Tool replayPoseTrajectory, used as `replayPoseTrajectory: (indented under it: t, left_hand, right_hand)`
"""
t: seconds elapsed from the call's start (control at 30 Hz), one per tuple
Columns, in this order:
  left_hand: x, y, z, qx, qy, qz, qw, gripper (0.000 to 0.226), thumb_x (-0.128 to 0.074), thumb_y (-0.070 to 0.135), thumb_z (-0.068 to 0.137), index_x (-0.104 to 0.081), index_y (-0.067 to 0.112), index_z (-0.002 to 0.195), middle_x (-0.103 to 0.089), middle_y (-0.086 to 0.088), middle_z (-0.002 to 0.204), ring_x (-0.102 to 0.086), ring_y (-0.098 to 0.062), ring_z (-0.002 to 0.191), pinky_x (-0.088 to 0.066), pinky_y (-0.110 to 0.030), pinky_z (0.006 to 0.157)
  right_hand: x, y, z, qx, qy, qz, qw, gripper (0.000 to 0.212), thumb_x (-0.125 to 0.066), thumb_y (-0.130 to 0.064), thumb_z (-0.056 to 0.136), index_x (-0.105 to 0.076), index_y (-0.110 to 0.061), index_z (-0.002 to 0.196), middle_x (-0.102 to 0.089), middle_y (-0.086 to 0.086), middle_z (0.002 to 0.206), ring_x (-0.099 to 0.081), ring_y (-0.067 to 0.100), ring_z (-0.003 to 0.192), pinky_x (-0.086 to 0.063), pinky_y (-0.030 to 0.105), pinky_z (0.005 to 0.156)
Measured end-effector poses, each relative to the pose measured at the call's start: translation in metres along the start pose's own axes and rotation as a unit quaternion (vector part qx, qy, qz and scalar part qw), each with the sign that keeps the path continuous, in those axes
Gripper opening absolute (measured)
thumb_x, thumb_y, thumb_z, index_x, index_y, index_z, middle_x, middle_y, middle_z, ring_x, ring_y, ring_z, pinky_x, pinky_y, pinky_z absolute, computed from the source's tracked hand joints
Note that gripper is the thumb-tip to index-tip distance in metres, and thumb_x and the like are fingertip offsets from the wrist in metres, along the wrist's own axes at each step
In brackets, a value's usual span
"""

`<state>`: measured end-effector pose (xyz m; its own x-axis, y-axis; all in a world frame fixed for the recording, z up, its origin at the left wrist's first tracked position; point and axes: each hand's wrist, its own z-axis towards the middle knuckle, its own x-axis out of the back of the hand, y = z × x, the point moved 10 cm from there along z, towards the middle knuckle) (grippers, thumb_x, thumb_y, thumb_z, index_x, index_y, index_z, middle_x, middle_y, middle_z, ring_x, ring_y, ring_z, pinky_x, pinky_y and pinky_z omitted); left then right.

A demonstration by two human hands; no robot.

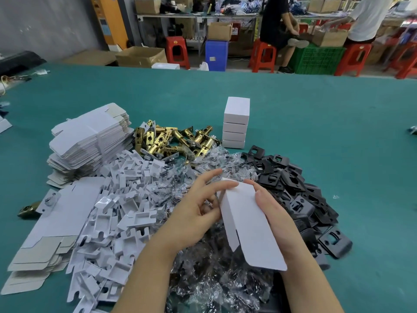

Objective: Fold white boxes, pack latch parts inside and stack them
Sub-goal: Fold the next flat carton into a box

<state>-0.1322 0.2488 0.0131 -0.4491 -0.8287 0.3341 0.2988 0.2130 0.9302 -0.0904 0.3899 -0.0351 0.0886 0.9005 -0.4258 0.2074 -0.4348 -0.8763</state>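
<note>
A single wide-angle camera sits on the person's head and looks forward and down across the green desk (316,123). It is close to the near edge, so both forearms enter from the bottom of the view and the left hand (191,213) and right hand (273,213) fill the lower middle. The desk's far edge runs across the upper third (curved by the lens), and beyond it the view reaches red stools (177,50) and a seated person (276,26) well apart from the camera.
</note>
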Motion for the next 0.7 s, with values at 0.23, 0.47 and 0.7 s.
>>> replayPoseTrajectory:
  t: [0.23,0.47,0.7]
  left_hand:
    - [0.019,-0.012,0.000,0.063,0.091,-0.108,0.988,0.030,-0.078,0.051,0.075,-0.071,0.057,0.104,-0.071,-0.009,0.108,-0.069,-0.029,0.089,-0.062,-0.038,0.074]
    - [-0.010,-0.024,-0.003,0.113,-0.068,-0.054,0.990,0.031,-0.071,0.041,0.089,-0.068,0.055,0.116,-0.075,0.008,0.111,-0.071,-0.019,0.102,-0.060,-0.040,0.092]
    - [-0.002,-0.028,-0.001,0.120,-0.011,-0.059,0.991,0.036,-0.071,0.061,0.078,-0.073,0.041,0.109,-0.062,-0.030,0.092,-0.058,-0.025,0.075,-0.052,-0.062,0.077]
  right_hand:
    - [-0.001,-0.009,0.001,0.073,0.026,-0.005,0.997,0.059,-0.070,-0.057,0.082,-0.066,-0.029,0.134,-0.068,0.007,0.134,-0.070,0.028,0.114,-0.060,0.034,0.090]
    - [-0.004,-0.021,-0.005,0.157,0.025,-0.057,0.986,0.053,-0.082,-0.045,0.082,-0.064,-0.037,0.132,-0.070,0.001,0.130,-0.068,0.021,0.118,-0.060,0.031,0.087]
    - [0.001,-0.019,-0.004,0.152,0.047,-0.041,0.986,0.033,-0.069,-0.025,0.086,-0.073,-0.029,0.118,-0.075,0.007,0.119,-0.073,0.025,0.107,-0.061,0.030,0.080]
